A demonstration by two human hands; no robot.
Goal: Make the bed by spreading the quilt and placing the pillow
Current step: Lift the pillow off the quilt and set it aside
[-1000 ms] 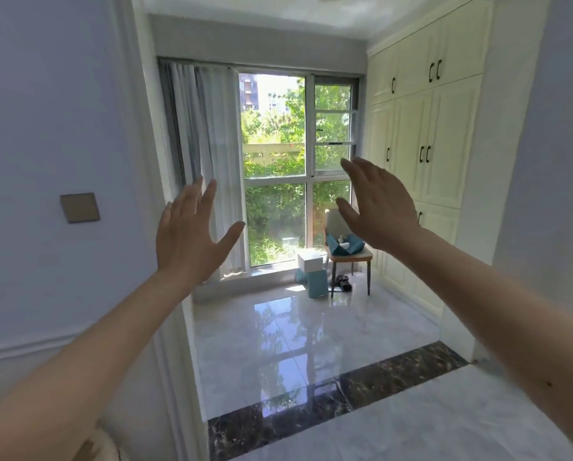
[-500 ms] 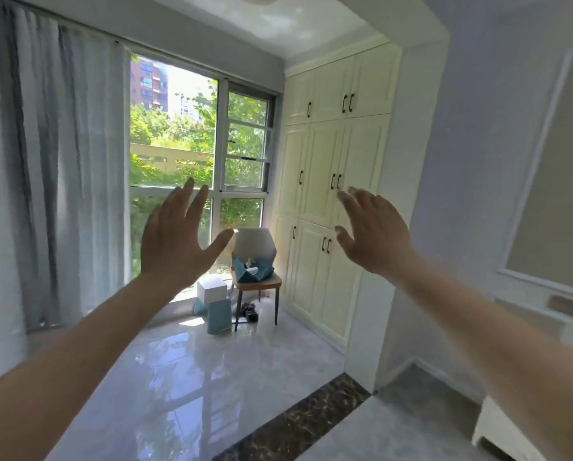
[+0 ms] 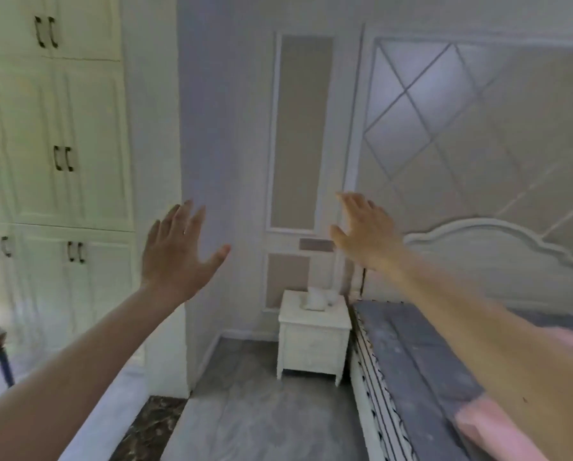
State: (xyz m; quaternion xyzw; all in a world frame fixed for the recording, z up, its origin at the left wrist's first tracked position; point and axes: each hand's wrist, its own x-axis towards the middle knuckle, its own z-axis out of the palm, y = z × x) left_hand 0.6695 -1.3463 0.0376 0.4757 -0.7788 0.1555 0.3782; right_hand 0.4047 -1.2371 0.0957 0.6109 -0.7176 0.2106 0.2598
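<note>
A person stands at the side of a bed (image 3: pixel 421 354), both bare arms stretched out ahead at chest height. The left hand (image 3: pixel 175 251) and the right hand (image 3: pixel 366 232) are well apart, palms forward, fingers spread, holding nothing. The picture is soft with blur.

The bed lies low on the right, its mattress covered in a grey sheet with a striped edge. Pink fabric (image 3: pixel 484 427), which I take to be the quilt, lies bunched on the mattress near the right forearm; more pink shows at the far right edge. I cannot pick out a pillow for certain. A white scalloped headboard (image 3: pixel 498 251) stands against the padded, diamond-patterned wall.

What could go wrong: neither hand is near the quilt, so a hurried grab could catch only one layer and drag the bundle off the near edge onto the floor. A wide flick to spread it could sweep the small white items (image 3: pixel 316 299) off the bedside cabinet (image 3: pixel 313 341), which stands just beside the head of the bed.

Around the room: tall cream wardrobe doors (image 3: pixel 55 144) fill the left, and a chair leg (image 3: pixel 4 364) shows at the left edge. The grey floor between wardrobe and bed is open, so nothing blocks a step closer.
</note>
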